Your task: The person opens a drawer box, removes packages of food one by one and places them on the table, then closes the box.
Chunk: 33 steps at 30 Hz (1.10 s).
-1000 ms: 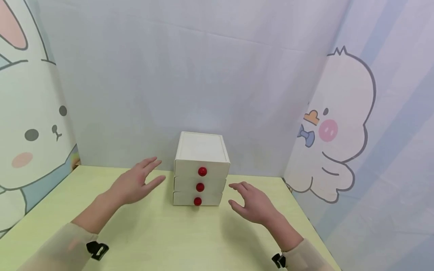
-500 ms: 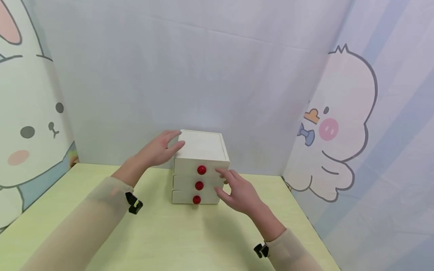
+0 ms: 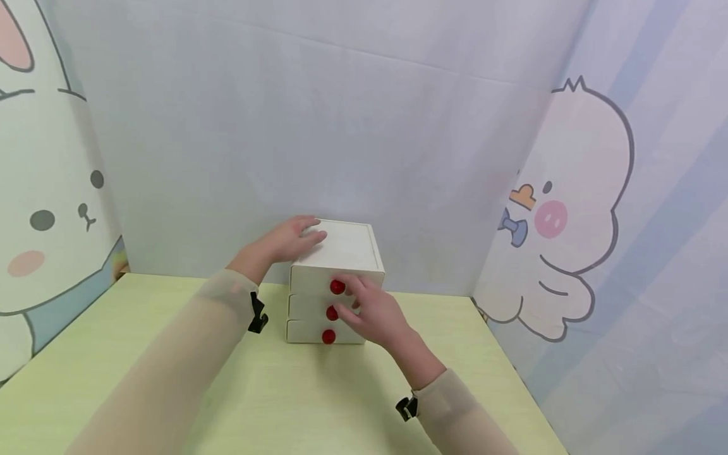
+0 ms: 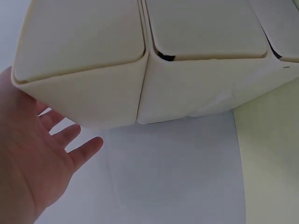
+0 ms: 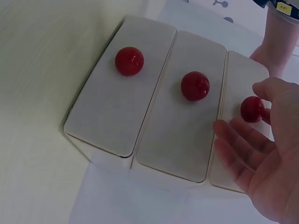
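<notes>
Left hand (image 3: 286,242) now over drawer box (image 3: 348,248), fingers loose; right hand (image 3: 375,311) has swung in from side, fingers slack around top red knob (image 3: 337,287), no grip seen; box on worktop (image 3: 296,404), drawers (image 3: 307,308) closed, knob within reach

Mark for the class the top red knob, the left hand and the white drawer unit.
Top red knob (image 5: 251,109), right wrist view: middle of its rounded front.
Left hand (image 3: 283,242), head view: back of the hand.
White drawer unit (image 3: 349,246), head view: its flat top.
</notes>
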Available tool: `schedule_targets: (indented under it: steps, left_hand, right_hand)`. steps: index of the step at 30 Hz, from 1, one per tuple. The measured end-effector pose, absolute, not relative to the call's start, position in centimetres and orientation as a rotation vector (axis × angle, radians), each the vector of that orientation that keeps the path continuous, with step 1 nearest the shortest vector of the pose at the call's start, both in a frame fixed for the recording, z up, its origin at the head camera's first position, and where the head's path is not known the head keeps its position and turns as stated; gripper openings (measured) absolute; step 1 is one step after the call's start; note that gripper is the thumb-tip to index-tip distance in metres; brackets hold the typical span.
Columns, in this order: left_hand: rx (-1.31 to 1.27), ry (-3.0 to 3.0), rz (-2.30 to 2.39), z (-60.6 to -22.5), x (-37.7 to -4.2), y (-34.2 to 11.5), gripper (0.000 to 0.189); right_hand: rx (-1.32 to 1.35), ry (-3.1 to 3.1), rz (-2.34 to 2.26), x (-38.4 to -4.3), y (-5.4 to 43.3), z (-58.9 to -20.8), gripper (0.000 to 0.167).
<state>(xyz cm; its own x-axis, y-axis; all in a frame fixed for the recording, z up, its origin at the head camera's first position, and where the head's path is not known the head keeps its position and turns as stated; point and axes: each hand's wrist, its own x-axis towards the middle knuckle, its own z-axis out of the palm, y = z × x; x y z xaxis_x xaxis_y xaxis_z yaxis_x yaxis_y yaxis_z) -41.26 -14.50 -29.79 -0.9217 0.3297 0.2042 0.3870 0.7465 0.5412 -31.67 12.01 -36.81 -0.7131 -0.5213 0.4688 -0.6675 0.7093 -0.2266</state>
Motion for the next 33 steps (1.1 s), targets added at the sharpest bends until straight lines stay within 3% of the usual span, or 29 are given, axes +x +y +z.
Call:
schedule_targets:
  steps: [14,33]
  left_hand:
    - [-0.680,-2.888,-0.927,-29.9,-42.2,-13.3,0.058]
    - [-0.666,-2.935,-0.876,-30.1,-41.7,-12.7,0.057]
  right_hand:
    - [0.890,-2.411,0.431,-32.4,10.0,-36.3,0.036]
    - [0.921,-2.282,0.458,-33.6,10.1,-37.6,0.026]
